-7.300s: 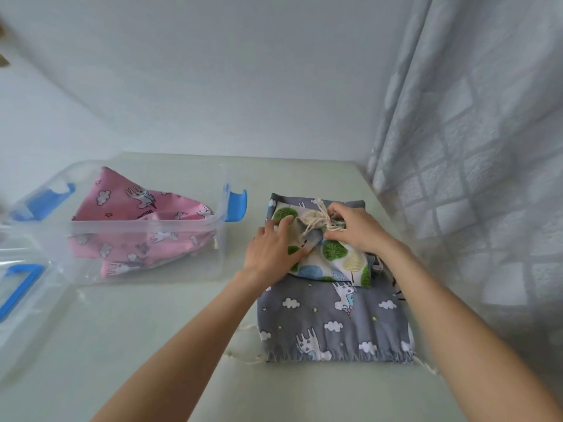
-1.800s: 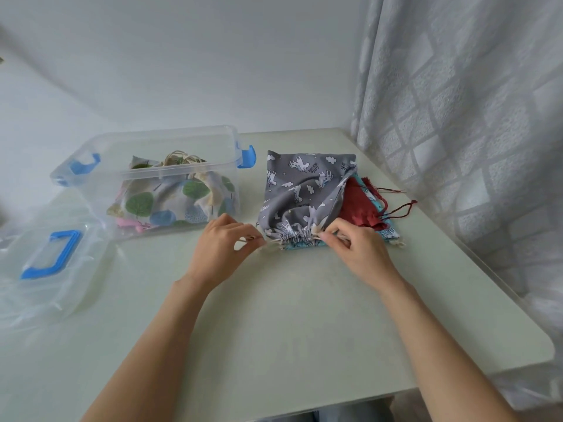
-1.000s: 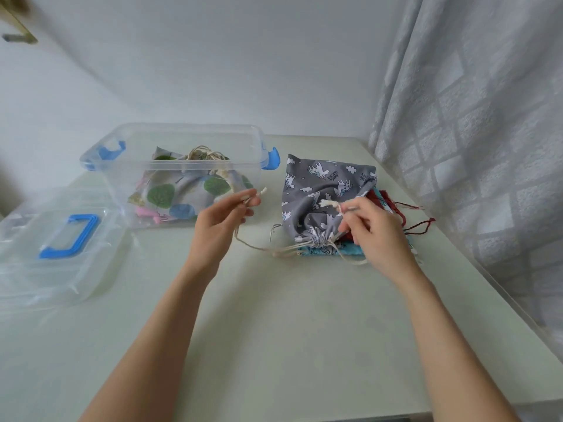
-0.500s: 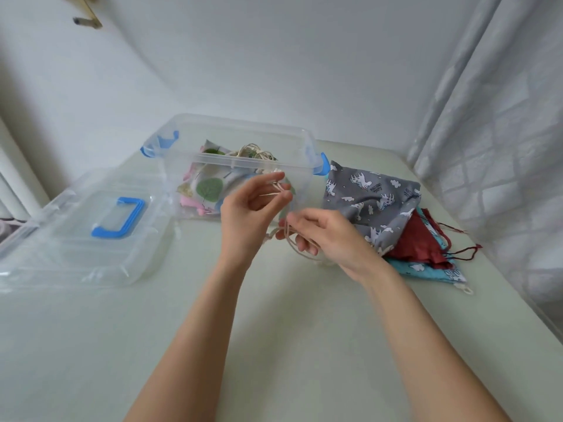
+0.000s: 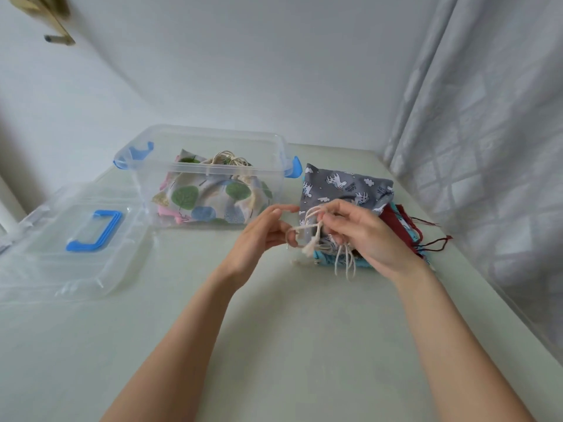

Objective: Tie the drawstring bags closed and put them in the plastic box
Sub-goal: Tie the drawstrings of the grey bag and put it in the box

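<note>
Right now my left hand [image 5: 262, 236] and my right hand [image 5: 362, 234] are raised just above the table [image 5: 274, 345], close together, with the cream drawstring [image 5: 307, 229] of the grey unicorn bag [image 5: 341, 190] looped between them; my left fingers are curled and pinch one loop of the cord, with the forefinger reaching out toward the bag, and my right thumb and fingers pinch the other strands while loose ends hang down below that hand. That grey bag lies on the table under and behind my right hand, on top of a dark red bag [image 5: 396, 222] and a teal bag [image 5: 330, 258], whose dark strings trail off toward the curtain [image 5: 487, 147] on the right. My right hand hides the gathered mouth of the grey bag, so I cannot tell how tightly it is drawn. To the left of the pile, just beside it, stands the plastic box [image 5: 210, 172] with blue latches, open, holding a tree-print bag [image 5: 207, 196] with its cord bunched on top and something pink under it. Farther left the clear lid [image 5: 61, 248] with its blue handle lies flat on the table
</note>
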`<state>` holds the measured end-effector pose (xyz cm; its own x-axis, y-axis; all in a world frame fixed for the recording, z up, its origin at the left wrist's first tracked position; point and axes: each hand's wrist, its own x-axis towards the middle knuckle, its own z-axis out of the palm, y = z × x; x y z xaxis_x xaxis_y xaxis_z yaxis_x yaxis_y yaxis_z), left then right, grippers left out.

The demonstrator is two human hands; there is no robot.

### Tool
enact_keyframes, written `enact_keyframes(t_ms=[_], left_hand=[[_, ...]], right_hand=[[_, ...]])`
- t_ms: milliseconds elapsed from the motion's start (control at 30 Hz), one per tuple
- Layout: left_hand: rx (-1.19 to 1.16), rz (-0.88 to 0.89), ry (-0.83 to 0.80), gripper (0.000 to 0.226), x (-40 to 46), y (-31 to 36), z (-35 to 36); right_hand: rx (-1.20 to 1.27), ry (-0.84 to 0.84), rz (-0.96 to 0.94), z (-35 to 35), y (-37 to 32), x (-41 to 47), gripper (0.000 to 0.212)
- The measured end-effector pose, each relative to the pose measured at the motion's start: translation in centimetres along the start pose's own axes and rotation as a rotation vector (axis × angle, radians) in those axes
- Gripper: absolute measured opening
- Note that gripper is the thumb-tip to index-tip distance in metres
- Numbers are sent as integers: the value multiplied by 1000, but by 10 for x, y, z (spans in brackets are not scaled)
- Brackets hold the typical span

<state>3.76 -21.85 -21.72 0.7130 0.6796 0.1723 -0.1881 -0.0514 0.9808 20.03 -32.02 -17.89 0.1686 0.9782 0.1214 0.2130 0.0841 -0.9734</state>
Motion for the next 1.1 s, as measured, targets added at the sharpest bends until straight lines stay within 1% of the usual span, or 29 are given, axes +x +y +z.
enact_keyframes(t_ms=[67,100,133,167,233,267,333,367,467,600,733,767,833,900,933,967,1000,1033,1100], left_hand=[[-46,-1,38,28,-1,1,1],[-62,-5,40,28,-1,1,2],[-71,-10,33,28,-2,2,3],[-74,-18,15,28,-3,3,5],[-66,-40,-32,24,-4,5,9],[-55,-53,-45,21,-6,4,11],[-24,-59,-35,21,-5,3,16],[-17,-49,-17,24,-4,2,18],[34,40,26,31,-2,0,18],[171,150,61,32,1,-6,16],[181,174,74,31,5,-9,17],[205,178,90,30,5,-9,16],[326,209,139,28,5,-10,11],[452,243,197,26,6,-13,6],[476,246,240,26,7,-14,3],[453,231,292,24,8,-14,-1],[365,194,339,22,8,-12,-4],[208,137,365,21,8,-10,-5],[-160,23,342,19,8,-5,-5]], right_hand=[[-226,-59,-37,-6,1,-8,4],[-324,-48,-70,-8,2,-10,8],[-407,-5,-116,-9,4,-10,10],[-479,73,-182,-8,5,-10,11],[-612,254,-360,-6,8,-7,11],[-663,302,-441,-4,10,-6,11],[-720,307,-569,0,14,-1,10],[-722,294,-603,3,17,0,11],[-658,279,-639,9,23,3,14],[-584,295,-610,7,30,6,11],[-555,289,-582,7,34,5,11],[-532,286,-566,7,34,4,12],[-489,295,-532,7,35,4,11],[-351,362,-437,7,33,3,8],[-212,403,-372,5,32,3,7],[-50,437,-309,3,31,2,6],[103,465,-253,0,30,1,6],[228,479,-205,-4,30,-1,5],[431,468,-145,-8,28,-4,6]])
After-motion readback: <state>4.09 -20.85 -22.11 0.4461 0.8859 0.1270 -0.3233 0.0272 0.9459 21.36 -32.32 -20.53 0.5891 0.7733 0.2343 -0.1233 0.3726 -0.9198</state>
